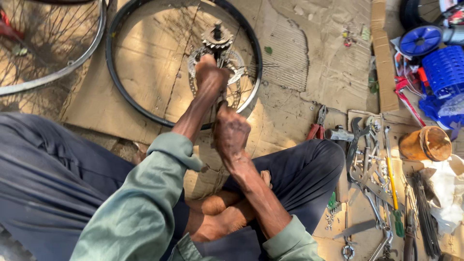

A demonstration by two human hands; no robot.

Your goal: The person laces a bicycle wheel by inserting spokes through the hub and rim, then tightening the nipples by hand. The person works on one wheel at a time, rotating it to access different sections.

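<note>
My left hand (209,72) grips the hub by the sprocket (217,37); my right hand (231,130), fisted, should hold the bicycle wheel (145,108) steady.

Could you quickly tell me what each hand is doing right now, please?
Left hand: closed, pressing on the wheel hub; what it holds cannot be told.
Right hand: closed at the wheel rim; grip contents cannot be told.
</note>
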